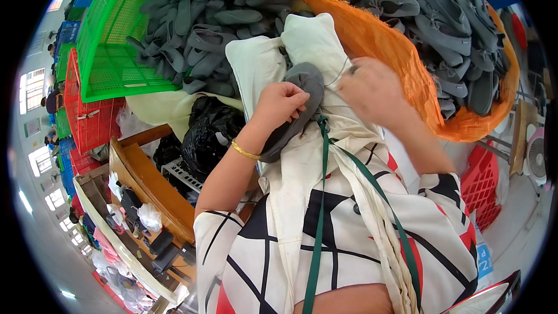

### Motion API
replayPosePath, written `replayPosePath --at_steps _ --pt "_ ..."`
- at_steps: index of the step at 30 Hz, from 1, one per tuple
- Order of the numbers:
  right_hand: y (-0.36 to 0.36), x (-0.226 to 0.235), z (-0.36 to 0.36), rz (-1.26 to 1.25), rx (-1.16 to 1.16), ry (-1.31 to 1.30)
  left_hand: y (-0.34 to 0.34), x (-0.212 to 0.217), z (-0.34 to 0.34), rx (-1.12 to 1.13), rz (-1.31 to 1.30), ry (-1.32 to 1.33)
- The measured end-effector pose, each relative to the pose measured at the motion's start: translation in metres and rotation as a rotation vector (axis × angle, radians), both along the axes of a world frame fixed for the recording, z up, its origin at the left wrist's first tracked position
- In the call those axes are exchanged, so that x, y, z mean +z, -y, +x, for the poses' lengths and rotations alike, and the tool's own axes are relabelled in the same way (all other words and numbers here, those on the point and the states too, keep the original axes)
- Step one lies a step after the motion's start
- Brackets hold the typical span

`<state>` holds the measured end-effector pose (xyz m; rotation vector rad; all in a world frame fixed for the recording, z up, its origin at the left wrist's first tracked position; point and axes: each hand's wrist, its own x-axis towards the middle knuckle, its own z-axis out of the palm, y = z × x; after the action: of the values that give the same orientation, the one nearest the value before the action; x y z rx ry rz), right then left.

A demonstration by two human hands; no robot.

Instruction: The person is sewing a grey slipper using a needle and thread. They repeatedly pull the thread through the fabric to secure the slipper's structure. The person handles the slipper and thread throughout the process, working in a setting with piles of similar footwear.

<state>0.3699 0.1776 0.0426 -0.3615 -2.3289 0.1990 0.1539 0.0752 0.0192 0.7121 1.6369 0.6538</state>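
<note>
A dark grey fabric shoe (312,81) rests over my lap, pinched at its edge by my left hand (280,104). My right hand (375,90) is raised just right of the shoe, its fingers curled and smeared by motion. A thin dark thread (337,78) curves between the shoe and those fingers; whether a needle is there I cannot make out. Something small and dark, perhaps a ring or thimble, shows on a right finger. Under the shoe lies a cream apron (299,180) with dark green ties, and white cloth (314,38) covers my knees.
A green plastic basket (107,52) full of grey shoes stands ahead to the left. On the right, an orange woven sack (401,61) holds many more. Nearby are a black plastic bag (212,136), a wooden bench (154,180), red crates (482,183) and a fan (536,154).
</note>
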Motion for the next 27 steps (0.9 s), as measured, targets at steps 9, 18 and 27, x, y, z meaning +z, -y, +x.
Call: replayPosePath --at_steps 9,18,27 --pt "-0.024 0.012 0.055 -1.284 -0.012 -0.146 0.009 -0.02 -0.015 0.025 0.059 0.231" --pt "0.006 -0.054 -0.038 -0.892 0.105 0.185 0.008 -0.01 -0.003 0.065 0.066 -0.031" --pt "0.005 -0.058 -0.04 -0.41 0.117 0.359 0.018 -0.01 0.0 -0.022 0.269 -0.296"
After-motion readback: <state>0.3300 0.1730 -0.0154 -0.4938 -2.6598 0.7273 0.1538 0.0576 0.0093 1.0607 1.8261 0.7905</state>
